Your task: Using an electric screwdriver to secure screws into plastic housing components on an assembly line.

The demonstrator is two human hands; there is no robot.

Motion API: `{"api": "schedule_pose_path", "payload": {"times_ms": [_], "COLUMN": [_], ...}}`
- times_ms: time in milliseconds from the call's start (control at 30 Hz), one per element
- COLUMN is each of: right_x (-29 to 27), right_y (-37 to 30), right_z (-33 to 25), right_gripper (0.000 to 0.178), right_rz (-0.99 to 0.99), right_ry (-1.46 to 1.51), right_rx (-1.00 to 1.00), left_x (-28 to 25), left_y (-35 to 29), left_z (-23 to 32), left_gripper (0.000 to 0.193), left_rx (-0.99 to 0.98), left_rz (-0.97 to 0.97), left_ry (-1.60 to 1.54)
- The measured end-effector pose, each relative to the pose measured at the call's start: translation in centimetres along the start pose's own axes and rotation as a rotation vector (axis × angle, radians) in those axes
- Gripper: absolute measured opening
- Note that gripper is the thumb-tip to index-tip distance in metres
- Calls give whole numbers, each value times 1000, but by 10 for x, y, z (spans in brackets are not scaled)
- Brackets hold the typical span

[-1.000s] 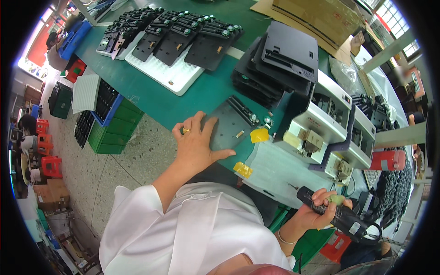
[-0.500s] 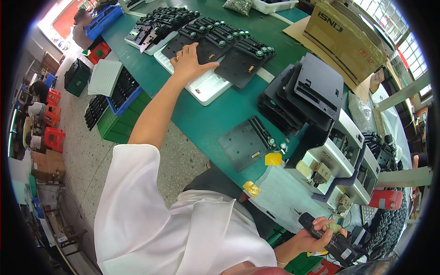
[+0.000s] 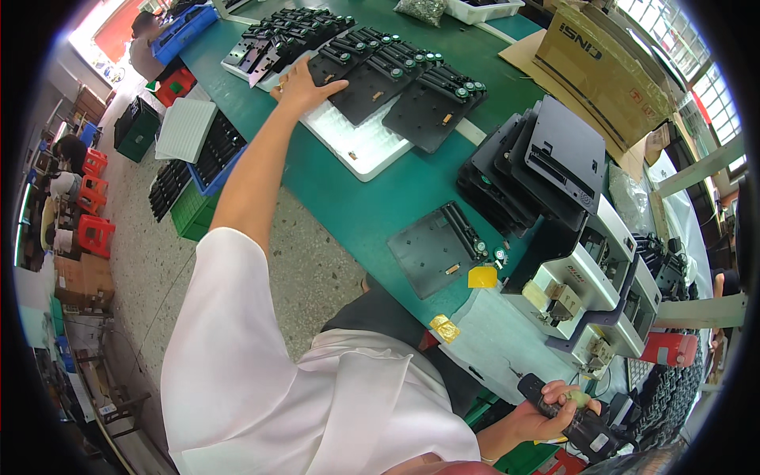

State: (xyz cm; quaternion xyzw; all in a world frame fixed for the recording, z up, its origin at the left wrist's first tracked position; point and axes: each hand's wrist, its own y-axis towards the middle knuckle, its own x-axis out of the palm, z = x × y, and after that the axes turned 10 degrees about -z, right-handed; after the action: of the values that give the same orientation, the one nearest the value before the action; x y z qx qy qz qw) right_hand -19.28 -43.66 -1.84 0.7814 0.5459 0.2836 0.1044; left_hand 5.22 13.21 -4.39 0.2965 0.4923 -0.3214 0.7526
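My left hand (image 3: pixel 299 89) reaches far forward over the table, its thumb and fingers spread. It touches or hovers at the near edge of the leftmost flat black panel (image 3: pixel 323 73) in a row. Beside it, more black panels (image 3: pixel 366 99) with round-ended cylindrical parts along their far sides overlap a white foam tray (image 3: pixel 360 158). At the lower right, my right hand (image 3: pixel 546 413) grips a black handheld power screwdriver (image 3: pixel 586 431), its fingers wrapped round the body. A single black panel (image 3: pixel 431 253) with similar cylinders lies nearer me on the green table.
A stack of black panels (image 3: pixel 554 150) stands right of the single one, beside silver machines (image 3: pixel 582 277). Behind is a cardboard box (image 3: pixel 594 71). Yellow pieces (image 3: pixel 481 277) lie near a white sheet (image 3: pixel 507 332). Crates (image 3: pixel 194 214) stand left of the table; a person (image 3: pixel 144 47) is far off.
My left hand has shifted left and slightly away across the panels, uncovering more of the middle one. My right hand keeps its hold on the screwdriver. The view has shifted slightly.
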Motion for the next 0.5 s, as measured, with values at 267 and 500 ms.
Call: {"api": "schedule_pose_path", "payload": {"times_ms": [267, 500], "right_x": [-1, 21], "right_y": [4, 46], "right_z": [-5, -7], "right_gripper": [30, 35], "right_rz": [3, -150], "right_ry": [62, 219], "right_rx": [-21, -139], "left_x": [11, -17], "left_y": [22, 42], "left_z": [-42, -49], "left_gripper": [109, 107], "left_rx": [155, 248], "left_rz": [-164, -8], "left_ry": [39, 38]}}
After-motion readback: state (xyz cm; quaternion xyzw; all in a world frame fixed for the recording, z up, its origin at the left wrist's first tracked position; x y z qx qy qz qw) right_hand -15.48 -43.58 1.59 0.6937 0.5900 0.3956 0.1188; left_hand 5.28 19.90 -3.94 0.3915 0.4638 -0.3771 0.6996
